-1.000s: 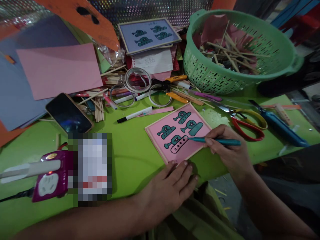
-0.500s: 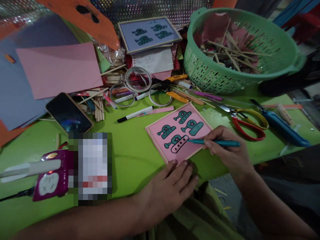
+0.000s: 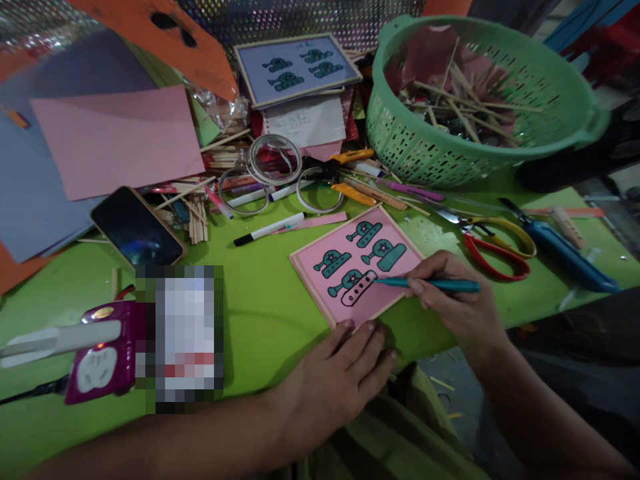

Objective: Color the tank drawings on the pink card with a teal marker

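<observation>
A pink card (image 3: pixel 325 230) with a thin wooden-stick border lies tilted on the green table, bearing several tank drawings coloured teal. The tank drawing nearest me (image 3: pixel 357 288) has a pink, uncoloured track with small circles. My right hand (image 3: pixel 450 293) is closed around a teal marker (image 3: pixel 440 285), its tip touching the right end of that track. My left hand (image 3: pixel 350 373) rests flat at the card's near edge, fingers stretched out and fingertips on the border. Beyond the card lies a black-and-white marker (image 3: pixel 270 229) beside a pink paper strip.
A green basket (image 3: pixel 420 150) of sticks stands at the back right. Red-and-yellow scissors (image 3: pixel 495 247) and a blue glue gun (image 3: pixel 570 253) lie right. Tape rolls (image 3: pixel 274 160) sit behind the card. A phone (image 3: pixel 139 227) and purple power strip (image 3: pixel 103 353) are left. A framed blue card (image 3: pixel 300 70) lies behind.
Almost nothing differs. Both hands, the marker and the card hold the same places, and the whole view has shifted very slightly.
</observation>
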The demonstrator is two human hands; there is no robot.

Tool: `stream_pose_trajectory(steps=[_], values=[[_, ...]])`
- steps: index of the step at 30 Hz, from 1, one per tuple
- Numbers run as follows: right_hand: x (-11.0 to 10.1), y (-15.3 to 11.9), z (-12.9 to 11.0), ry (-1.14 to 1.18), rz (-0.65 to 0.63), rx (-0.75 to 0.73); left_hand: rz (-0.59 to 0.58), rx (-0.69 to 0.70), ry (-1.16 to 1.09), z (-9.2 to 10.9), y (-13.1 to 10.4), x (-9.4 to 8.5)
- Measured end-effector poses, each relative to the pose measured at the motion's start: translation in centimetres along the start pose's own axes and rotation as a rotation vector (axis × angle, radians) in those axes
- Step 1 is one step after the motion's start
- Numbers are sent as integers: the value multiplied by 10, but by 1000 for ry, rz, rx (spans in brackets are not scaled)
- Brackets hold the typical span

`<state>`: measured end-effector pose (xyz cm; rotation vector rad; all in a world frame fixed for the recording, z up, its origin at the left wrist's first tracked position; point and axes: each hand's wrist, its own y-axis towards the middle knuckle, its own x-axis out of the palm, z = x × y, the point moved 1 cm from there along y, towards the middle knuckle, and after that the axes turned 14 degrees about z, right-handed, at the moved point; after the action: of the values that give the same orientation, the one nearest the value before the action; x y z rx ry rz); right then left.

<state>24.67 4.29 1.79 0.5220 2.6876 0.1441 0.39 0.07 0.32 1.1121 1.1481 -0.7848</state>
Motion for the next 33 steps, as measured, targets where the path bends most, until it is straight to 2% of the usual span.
stream_pose_trajectory(steps=[11,22,28,33], values=[[-2,-1,7,-41,60,-52,87,-34,17,0,-1,1],[-1,0,5,-50,62,-43,41,-24,15,0,0,-2],[-1,0,7,-52,42,-26,108,-51,11,-1,1,-2],[-1,2,6,-58,28,-33,95,-47,13,0,0,-1]])
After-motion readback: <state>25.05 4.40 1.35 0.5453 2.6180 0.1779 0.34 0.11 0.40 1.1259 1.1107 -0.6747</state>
